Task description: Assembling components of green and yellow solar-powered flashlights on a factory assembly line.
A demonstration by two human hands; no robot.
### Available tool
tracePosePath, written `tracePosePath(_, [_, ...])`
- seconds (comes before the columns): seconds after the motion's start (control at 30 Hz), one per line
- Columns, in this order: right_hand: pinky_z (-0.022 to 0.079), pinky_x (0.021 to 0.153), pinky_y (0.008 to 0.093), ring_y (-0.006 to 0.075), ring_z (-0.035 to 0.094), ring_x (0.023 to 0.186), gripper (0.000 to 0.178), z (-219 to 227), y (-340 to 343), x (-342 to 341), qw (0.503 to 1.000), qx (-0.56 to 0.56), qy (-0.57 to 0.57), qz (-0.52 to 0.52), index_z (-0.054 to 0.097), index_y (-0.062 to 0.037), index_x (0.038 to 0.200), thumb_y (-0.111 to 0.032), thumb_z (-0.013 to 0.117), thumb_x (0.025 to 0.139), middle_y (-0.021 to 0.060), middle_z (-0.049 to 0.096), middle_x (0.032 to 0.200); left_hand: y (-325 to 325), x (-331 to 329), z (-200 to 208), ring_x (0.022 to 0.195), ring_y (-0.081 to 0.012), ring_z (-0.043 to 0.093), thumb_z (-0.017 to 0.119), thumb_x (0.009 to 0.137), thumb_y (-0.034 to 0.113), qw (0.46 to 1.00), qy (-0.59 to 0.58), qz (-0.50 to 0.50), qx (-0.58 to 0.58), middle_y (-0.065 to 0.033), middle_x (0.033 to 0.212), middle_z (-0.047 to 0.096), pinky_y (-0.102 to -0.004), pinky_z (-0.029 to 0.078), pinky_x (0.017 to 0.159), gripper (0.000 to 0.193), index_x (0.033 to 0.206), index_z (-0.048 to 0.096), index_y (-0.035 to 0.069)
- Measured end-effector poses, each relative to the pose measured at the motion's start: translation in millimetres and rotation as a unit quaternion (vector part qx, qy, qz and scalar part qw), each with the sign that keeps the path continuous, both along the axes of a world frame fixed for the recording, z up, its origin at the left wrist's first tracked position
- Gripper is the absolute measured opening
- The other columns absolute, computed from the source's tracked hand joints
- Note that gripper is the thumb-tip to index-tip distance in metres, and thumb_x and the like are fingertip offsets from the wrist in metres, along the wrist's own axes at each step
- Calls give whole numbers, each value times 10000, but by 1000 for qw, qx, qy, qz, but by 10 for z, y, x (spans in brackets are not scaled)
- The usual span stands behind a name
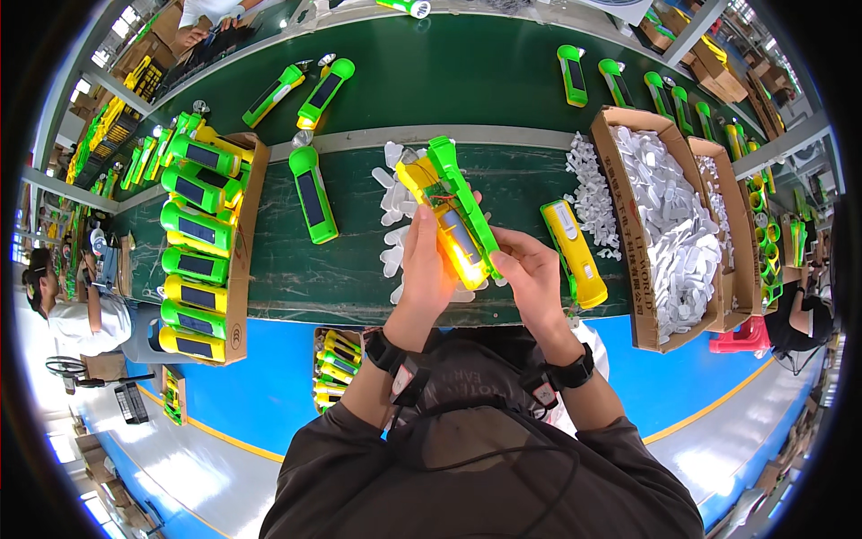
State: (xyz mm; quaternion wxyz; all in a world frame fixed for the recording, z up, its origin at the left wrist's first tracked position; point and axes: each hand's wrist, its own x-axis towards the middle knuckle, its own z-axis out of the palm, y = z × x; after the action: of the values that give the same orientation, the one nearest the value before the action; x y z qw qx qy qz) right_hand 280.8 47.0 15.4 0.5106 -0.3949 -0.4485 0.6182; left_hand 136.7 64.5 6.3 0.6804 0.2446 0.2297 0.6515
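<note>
My left hand [424, 269] is wrapped around the yellow half [416, 175] of a flashlight housing, held tilted above the near part of the bench. The housing is parted lengthwise, with wires and a grey cylindrical part [452, 226] showing inside. My right hand [532, 277] grips the lower end of the long green half [464, 199], which stands along the yellow half's right side. Flat white plastic pieces [392, 205] lie scattered beneath and left of my hands. To the right rests a yellow flashlight [575, 255]; a green one with a dark panel [312, 193] lies to the left.
A carton [246, 260] at left holds several green and yellow flashlights. At right stands a carton [637, 269] of white pieces, with small white parts [593, 193] heaped beside it. More flashlights [325, 92] lie on the green belt [449, 76] beyond the metal rail [503, 135].
</note>
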Motion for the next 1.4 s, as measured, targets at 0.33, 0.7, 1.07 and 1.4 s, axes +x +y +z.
tracePosePath(0.33, [489,874,267,125,609,962,353,-40,-42,8,999,9,-23,31,575,62,1196,-10,638,856,92,642,1066,-29,-61,-81,1211,-288,510,254,1027,401,999,-6,9,-41,-161,1290,507,-461,424,1031,505,1352,371,33])
tracePosePath(0.7, [501,844,273,123,602,950,364,40,-180,-215,987,57,-126,83,578,44,1199,-23,652,850,99,620,1066,-243,-384,-9,894,-200,623,576,901,91,984,170,37,-34,-108,967,608,-327,521,772,295,1160,459,12])
tracePosePath(1.07, [499,667,403,329,581,739,385,-381,136,15,705,291,-647,-3,604,-9,1057,-13,685,680,125,614,819,-308,-547,68,940,-183,589,585,906,252,974,201,94,-42,-89,1089,549,-355,506,838,443,1241,446,-3])
tracePosePath(1.4, [533,744,251,157,652,854,305,418,343,45,998,-31,-36,33,568,20,1133,60,594,832,99,618,982,-281,-454,21,890,-207,622,564,918,239,981,165,54,-89,-120,974,624,-340,529,755,367,1187,482,3])
